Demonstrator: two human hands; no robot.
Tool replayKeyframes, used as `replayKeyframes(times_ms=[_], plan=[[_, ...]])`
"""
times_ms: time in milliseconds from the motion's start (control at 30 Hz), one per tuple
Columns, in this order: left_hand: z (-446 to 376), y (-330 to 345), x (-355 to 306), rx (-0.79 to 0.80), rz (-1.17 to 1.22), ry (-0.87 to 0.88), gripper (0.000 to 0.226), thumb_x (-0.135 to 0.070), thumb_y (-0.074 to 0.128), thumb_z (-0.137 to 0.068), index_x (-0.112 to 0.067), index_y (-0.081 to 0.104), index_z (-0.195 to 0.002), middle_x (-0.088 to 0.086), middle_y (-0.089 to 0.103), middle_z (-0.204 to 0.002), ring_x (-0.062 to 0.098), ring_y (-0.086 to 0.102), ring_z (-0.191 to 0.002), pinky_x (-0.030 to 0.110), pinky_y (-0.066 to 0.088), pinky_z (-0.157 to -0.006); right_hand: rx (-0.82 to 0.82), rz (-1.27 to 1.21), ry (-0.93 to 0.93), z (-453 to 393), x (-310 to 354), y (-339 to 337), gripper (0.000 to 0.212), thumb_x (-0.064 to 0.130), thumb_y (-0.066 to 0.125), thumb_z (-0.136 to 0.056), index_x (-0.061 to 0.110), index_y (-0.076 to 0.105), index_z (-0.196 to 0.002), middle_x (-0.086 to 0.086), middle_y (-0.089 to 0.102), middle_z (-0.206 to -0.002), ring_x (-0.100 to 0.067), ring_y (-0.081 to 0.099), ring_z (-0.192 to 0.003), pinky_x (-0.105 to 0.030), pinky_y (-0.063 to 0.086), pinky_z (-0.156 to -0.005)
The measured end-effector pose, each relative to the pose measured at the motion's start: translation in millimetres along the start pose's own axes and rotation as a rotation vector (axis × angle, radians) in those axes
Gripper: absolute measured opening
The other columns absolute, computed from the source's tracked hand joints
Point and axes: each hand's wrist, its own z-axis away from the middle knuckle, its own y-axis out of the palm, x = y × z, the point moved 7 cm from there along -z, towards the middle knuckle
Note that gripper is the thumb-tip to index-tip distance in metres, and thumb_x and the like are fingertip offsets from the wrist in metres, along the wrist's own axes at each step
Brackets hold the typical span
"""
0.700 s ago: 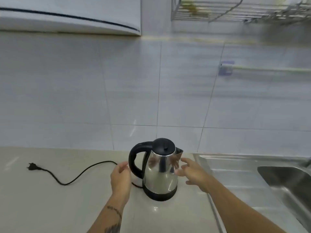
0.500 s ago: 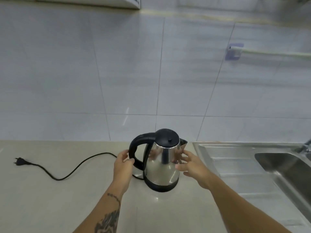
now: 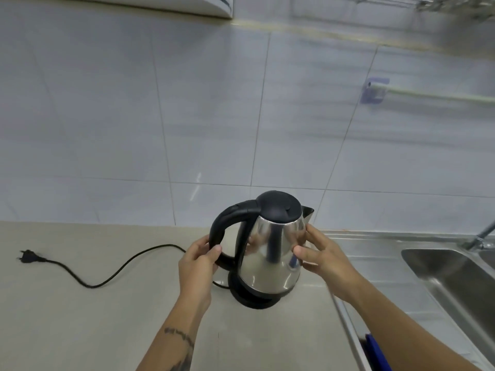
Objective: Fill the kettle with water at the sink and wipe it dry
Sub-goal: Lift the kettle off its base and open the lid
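Note:
A steel kettle [image 3: 270, 253] with a black lid and black handle stands on its black base [image 3: 254, 299] on the beige counter, just left of the sink. My left hand [image 3: 199, 261] is wrapped around the lower part of the handle. My right hand [image 3: 322, 257] presses flat against the kettle's right side, fingers apart, below the spout. The lid is closed. The steel sink basin [image 3: 452, 274] lies to the right, with part of the tap [image 3: 479, 238] showing at the frame's edge.
The base's black power cord [image 3: 115, 273] trails left across the counter [image 3: 80, 317] to an unplugged plug [image 3: 26, 256]. A steel drainboard [image 3: 375, 263] lies between kettle and basin. A blue object [image 3: 377, 352] shows at the counter's front edge. Tiled wall behind.
My left hand has closed around the kettle's handle and my right hand has come onto the kettle's side. The view has dipped and moved closer.

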Motion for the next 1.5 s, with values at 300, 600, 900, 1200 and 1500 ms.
replayKeyframes(times_ms=[300, 600, 900, 1200, 1500], plan=[[89, -17, 30, 0.019, -0.015, -0.069, 0.027, 0.002, 0.060, -0.092, -0.018, 0.070, -0.107, 0.007, 0.068, -0.113, 0.022, 0.065, -0.106, 0.044, 0.048, -0.103, 0.037, -0.013, 0.012, 84, -28, -14, 0.031, 0.017, 0.078, -0.070, 0.023, 0.062, -0.096, 0.004, 0.067, -0.098, -0.014, 0.070, -0.080, -0.030, 0.057, -0.077], [148, -30, 69, -0.086, 0.001, -0.124, 0.031, 0.006, 0.051, -0.095, -0.018, 0.067, -0.105, 0.007, 0.066, -0.115, 0.022, 0.060, -0.109, 0.042, 0.043, -0.108, -0.040, -0.108, 0.061, 138, -82, -19, 0.065, -0.005, 0.076, -0.081, 0.046, 0.063, -0.121, 0.001, 0.075, -0.112, -0.016, 0.071, -0.110, -0.035, 0.053, -0.100], [174, -36, 91, -0.103, 0.051, -0.143, 0.037, 0.006, 0.047, -0.096, -0.016, 0.060, -0.124, 0.001, 0.065, -0.112, 0.014, 0.059, -0.105, 0.033, 0.039, -0.102, -0.015, -0.082, 0.112, 164, -92, -13, 0.056, -0.005, 0.076, -0.082, 0.042, 0.064, -0.109, 0.007, 0.075, -0.099, -0.013, 0.069, -0.105, -0.028, 0.049, -0.093], [164, -28, 70, -0.051, -0.190, -0.006, 0.036, -0.003, 0.056, -0.093, -0.025, 0.054, -0.121, -0.003, 0.061, -0.119, 0.016, 0.055, -0.113, 0.030, 0.037, -0.093, -0.080, -0.006, 0.073, 162, -92, -12, 0.064, 0.004, 0.081, -0.080, 0.044, 0.054, -0.121, 0.019, 0.061, -0.125, -0.005, 0.061, -0.113, -0.027, 0.048, -0.090], [186, 76, -3, 0.110, -1.214, 0.600, 0.061, -0.050, 0.049, -0.088, -0.023, 0.041, -0.141, 0.000, 0.047, -0.140, 0.023, 0.036, -0.134, 0.050, 0.021, -0.117, 0.038, 0.020, 0.166, 161, -87, -4, 0.057, 0.001, 0.079, -0.082, 0.042, 0.054, -0.112, 0.014, 0.055, -0.122, -0.013, 0.059, -0.112, -0.040, 0.047, -0.102]])
